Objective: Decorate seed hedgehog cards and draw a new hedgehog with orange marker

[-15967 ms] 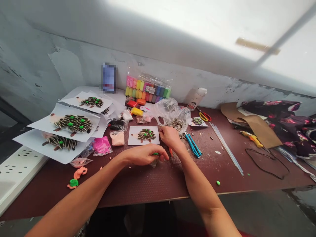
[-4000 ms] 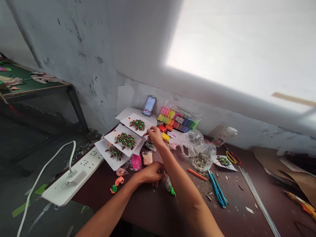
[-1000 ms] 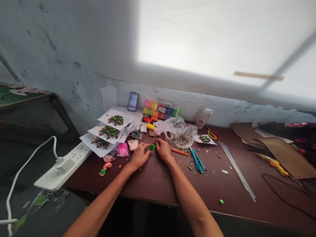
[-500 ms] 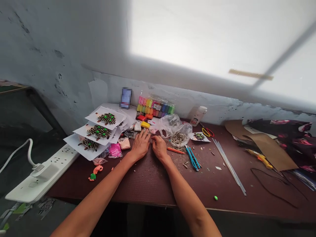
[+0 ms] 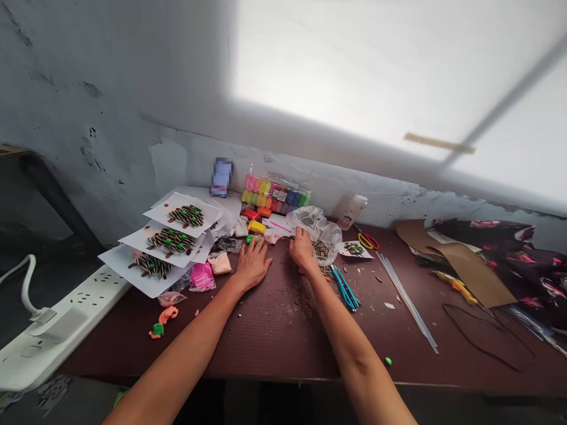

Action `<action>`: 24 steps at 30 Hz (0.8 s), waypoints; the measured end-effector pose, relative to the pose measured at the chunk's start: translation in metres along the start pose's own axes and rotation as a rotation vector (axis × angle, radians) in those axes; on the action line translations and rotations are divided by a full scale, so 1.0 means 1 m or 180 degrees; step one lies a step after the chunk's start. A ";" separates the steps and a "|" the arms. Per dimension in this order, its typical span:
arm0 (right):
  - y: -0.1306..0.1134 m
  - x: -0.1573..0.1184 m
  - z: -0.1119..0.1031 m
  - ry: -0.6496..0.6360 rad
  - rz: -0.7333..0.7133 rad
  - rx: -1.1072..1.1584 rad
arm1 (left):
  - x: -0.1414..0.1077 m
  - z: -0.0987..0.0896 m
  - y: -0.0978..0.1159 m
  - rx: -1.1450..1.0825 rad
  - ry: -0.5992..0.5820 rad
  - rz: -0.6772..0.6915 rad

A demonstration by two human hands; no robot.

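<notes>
1. Head view: the left hand (image 5: 254, 264) lies palm down near the middle of the frame, fingers spread and released. Green clay (image 5: 249, 239) shows at its fingertips; whether they touch it is unclear.
2. Just right of it, the right hand (image 5: 302, 248) has its fingers bent beside the clear plastic bag (image 5: 310, 218) — whether they grasp anything, I cannot tell.
3. Striped seeds (image 5: 321, 250) lie in the bag's opening, right of the right hand.
4. Left of the hands, overlapping white sheets carry seed hedgehogs dotted green, the top card (image 5: 208, 216) lying over the others. Pink clay (image 5: 202, 275) and peach clay (image 5: 220, 263) sit in packets between the sheets and the left hand.
5. Behind the hands are a yellow clay block (image 5: 257, 226) and a multicolored clay pack (image 5: 277, 196) against the wall.
6. Right of center lie a blue cutter (image 5: 345, 289), a small hedgehog card (image 5: 355, 249) and scissors (image 5: 367, 241) — then clear sticks (image 5: 407, 302) slanting toward the table's (image 5: 266, 354) front edge.
</notes>
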State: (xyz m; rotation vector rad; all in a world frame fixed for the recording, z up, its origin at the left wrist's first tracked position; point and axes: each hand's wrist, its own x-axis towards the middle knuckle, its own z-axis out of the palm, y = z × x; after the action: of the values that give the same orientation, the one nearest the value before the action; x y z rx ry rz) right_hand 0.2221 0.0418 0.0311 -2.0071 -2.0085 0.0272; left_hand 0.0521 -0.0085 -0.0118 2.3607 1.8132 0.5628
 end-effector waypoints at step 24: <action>-0.035 0.030 0.026 -0.0296 -0.0733 0.0249 | 0.005 -0.003 0.001 -0.0015 0.0083 0.0034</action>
State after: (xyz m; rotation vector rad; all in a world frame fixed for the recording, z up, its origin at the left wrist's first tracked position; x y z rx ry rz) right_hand 0.1826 0.0757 0.0196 -1.7468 -2.2477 0.1490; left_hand 0.0532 -0.0042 -0.0078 2.3723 1.8089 0.6013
